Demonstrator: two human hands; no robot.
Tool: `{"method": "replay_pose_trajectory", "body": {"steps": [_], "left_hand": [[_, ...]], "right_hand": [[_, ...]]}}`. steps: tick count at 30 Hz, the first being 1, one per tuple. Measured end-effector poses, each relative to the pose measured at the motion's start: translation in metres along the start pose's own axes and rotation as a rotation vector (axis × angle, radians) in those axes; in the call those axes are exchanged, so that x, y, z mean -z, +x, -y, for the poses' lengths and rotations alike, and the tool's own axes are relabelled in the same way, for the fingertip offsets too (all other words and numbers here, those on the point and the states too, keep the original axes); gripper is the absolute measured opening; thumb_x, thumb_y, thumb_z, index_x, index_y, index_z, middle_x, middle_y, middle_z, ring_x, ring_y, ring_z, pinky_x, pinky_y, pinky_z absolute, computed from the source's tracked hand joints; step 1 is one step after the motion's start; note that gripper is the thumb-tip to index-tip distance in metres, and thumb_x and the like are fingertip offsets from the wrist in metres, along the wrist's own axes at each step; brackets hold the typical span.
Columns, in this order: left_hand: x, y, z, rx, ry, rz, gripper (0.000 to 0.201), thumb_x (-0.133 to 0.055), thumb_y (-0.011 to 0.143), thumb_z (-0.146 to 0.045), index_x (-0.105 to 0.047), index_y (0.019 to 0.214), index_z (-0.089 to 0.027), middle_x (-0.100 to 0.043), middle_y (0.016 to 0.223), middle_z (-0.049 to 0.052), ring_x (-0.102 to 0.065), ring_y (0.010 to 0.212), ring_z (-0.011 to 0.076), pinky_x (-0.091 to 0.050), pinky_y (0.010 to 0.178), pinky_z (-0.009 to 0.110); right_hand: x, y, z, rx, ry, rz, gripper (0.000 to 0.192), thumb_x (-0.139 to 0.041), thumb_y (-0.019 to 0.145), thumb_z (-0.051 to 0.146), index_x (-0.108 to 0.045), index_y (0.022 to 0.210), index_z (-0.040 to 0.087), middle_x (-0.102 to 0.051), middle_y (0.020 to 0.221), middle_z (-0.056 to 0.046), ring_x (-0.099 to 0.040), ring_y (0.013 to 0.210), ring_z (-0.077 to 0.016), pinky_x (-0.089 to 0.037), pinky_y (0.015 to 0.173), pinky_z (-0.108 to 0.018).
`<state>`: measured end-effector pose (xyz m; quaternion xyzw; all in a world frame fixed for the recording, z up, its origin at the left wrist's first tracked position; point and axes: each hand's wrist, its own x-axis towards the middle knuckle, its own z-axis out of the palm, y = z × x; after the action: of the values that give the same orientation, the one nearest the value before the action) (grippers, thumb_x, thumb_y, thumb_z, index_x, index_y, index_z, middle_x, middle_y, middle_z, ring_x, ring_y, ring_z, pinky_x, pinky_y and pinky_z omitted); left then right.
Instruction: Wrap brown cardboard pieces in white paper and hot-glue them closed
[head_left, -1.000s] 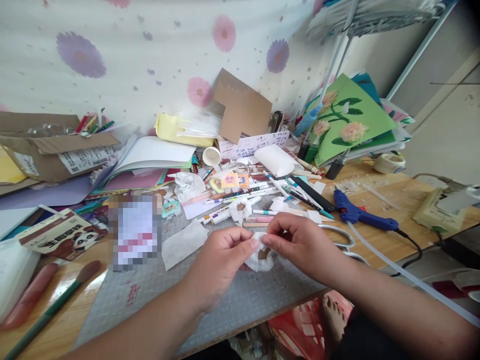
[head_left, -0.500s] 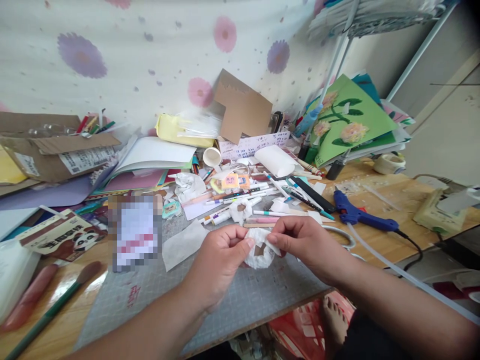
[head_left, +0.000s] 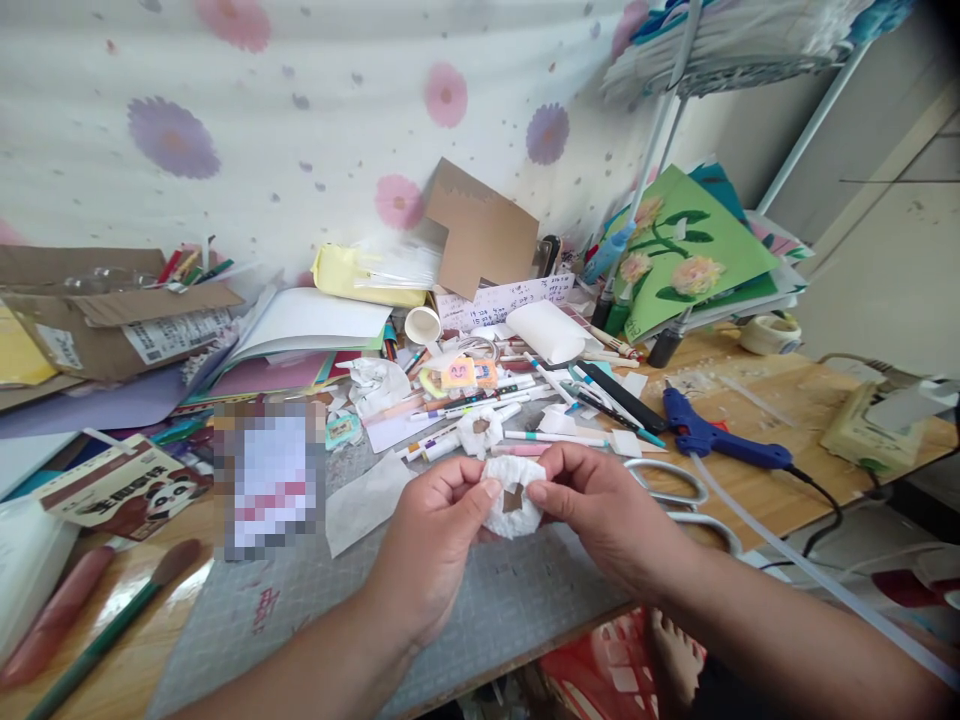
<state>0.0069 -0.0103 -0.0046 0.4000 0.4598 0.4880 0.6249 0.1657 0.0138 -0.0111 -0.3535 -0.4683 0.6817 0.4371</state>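
- Held flat-face up above the grey gridded cutting mat, the round white ruffled paper rosette shows its brown centre to the camera; being round, it has no clear long axis.
- Left hand and right hand pinch its opposite edges with clenched fingers.
- Silver scissors and a blue glue gun lie to the right on the counter.

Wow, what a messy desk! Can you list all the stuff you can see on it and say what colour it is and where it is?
tissue flower: 1, white with a brown centre, held between both hands
second tissue flower: 1, white, on the mat behind the hands
glue gun: 1, blue, right of the hands
scissors: 1, pale handles, by the right wrist
cutting mat: 1, grey, under the hands
pens: many, mixed colours, mid desk
green card: 1, with paper flowers, back right
cardboard box: 1, brown, back left
tape roll: 1, pale, far right
left hand: pinching the flower
right hand: pinching the flower
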Motion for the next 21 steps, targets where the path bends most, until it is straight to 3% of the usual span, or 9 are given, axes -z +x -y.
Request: {"method": "replay_pose_trajectory", "body": {"steps": [8,13,15,18,21], "left_hand": [[-0.002,0.001,-0.001,-0.027,-0.054,-0.008,0.010,-0.064,0.076,-0.025,-0.064,0.075,-0.015,-0.064,0.070,0.002,-0.054,0.065,0.0121,-0.044,0.061,0.024],[0.004,0.004,-0.010,0.040,-0.058,0.142,0.017,-0.058,0.079,-0.028,-0.065,0.079,-0.013,-0.063,0.073,0.005,-0.055,0.067,0.0145,-0.046,0.062,0.028],[0.006,0.005,-0.013,0.061,0.011,0.201,0.022,-0.057,0.080,-0.033,-0.065,0.085,-0.013,-0.063,0.078,0.006,-0.055,0.070,0.0162,-0.046,0.062,0.029],[0.007,0.007,-0.012,0.063,0.190,0.199,0.021,-0.061,0.078,-0.034,-0.064,0.081,-0.014,-0.059,0.072,0.002,-0.052,0.067,0.0130,-0.042,0.058,0.024],[0.007,0.008,-0.009,0.043,0.321,0.194,0.022,-0.060,0.079,-0.036,-0.062,0.079,-0.014,-0.055,0.068,0.000,-0.049,0.064,0.0115,-0.041,0.056,0.022]], "right_hand": [[-0.010,0.001,-0.008,0.081,0.024,-0.078,0.030,-0.074,0.064,0.032,-0.047,0.066,0.019,-0.057,0.076,0.002,-0.050,0.064,-0.0097,-0.040,0.060,-0.024],[-0.002,0.003,0.002,0.061,-0.178,-0.022,0.021,-0.069,0.067,0.029,-0.051,0.067,0.018,-0.056,0.067,0.002,-0.049,0.060,-0.0105,-0.040,0.058,-0.025],[0.000,0.002,0.008,0.057,-0.293,0.007,0.013,-0.067,0.067,0.024,-0.056,0.068,0.017,-0.057,0.067,0.002,-0.050,0.061,-0.0110,-0.039,0.060,-0.025],[0.001,-0.001,0.013,0.071,-0.458,0.029,0.001,-0.063,0.068,0.017,-0.063,0.069,0.016,-0.058,0.064,0.002,-0.049,0.060,-0.0112,-0.038,0.058,-0.024],[-0.001,-0.004,0.013,0.121,-0.603,0.051,0.011,-0.057,0.071,0.012,-0.067,0.073,0.017,-0.062,0.067,0.000,-0.053,0.064,-0.0130,-0.040,0.061,-0.026]]}}
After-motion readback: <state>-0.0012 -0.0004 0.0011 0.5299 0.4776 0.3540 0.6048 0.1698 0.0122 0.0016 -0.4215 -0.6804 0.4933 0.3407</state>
